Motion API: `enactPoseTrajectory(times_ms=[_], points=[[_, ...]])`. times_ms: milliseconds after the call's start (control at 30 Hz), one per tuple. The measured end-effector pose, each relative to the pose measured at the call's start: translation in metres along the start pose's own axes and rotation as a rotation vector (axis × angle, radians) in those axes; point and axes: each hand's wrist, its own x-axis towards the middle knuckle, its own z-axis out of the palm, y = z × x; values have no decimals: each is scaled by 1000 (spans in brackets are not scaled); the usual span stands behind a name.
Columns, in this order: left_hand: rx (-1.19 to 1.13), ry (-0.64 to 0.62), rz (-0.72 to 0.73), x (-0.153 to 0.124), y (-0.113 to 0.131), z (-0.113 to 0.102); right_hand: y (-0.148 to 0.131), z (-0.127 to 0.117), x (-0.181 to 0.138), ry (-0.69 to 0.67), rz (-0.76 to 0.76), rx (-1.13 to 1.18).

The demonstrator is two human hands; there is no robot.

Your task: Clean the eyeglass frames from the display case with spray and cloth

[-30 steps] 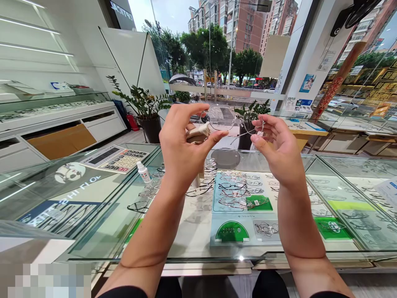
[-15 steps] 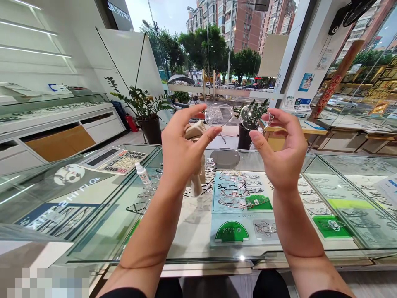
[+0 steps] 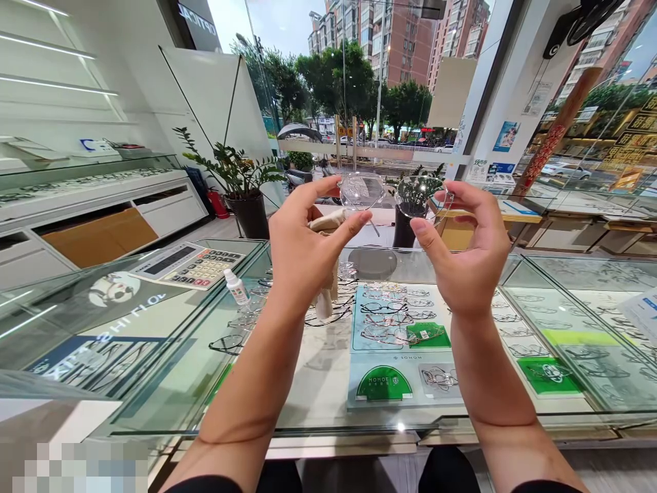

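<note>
Change: both hands sit a touch lower than half a second ago.
Glasses [image 3: 393,192]: long axis level, left to right, above the table [image 3: 318,383].
Left hand [image 3: 302,246]: pinches one lens, cloth [image 3: 328,222] tucked behind.
Right hand [image 3: 469,250]: pinches the other lens; neither hand is nearer.

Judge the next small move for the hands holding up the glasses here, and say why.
Probably tilt the glasses slightly toward the window light to check the lenses. The left hand and right hand each pinch one end, holding them raised and level, and a beige cloth is tucked in the left grip, which suggests wiping.
</note>
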Motion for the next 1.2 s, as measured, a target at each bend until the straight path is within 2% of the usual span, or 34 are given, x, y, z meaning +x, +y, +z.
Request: enactPoseTrajectory(times_ms=[367,667,800,967,1200], points=[[-6,38,47,-1,-2,0,2,-4,0,-65,76,2],[109,162,133,-6,11,3,7,-4,1,-168,155,-16],[122,159,118,-7,13,2,7,-3,1,-169,161,-7],[79,94,74,-9,10,1,8,-2,0,-149,138,0],[134,117,115,-7,9,2,11,-1,-1,-130,117,-3]])
